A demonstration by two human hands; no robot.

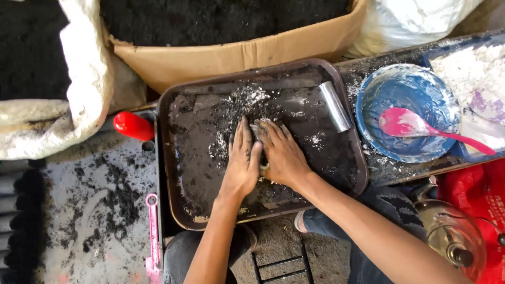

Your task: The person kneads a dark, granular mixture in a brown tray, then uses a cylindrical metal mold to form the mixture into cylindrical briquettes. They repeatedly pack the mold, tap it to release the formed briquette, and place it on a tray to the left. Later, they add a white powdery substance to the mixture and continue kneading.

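Both hands lie flat, fingers together, holding nothing: the left hand (241,163) and right hand (281,155) press the grey-white powder (247,100) in the middle of the dark tray (347,173), a metal tube (335,106) at its far right.

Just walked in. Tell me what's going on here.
A person presses both hands, the left hand and the right hand, side by side into dark powder flecked with white on a brown tray. A metal tube lies on the tray. Beside it sits a blue bowl holding a pink spoon.
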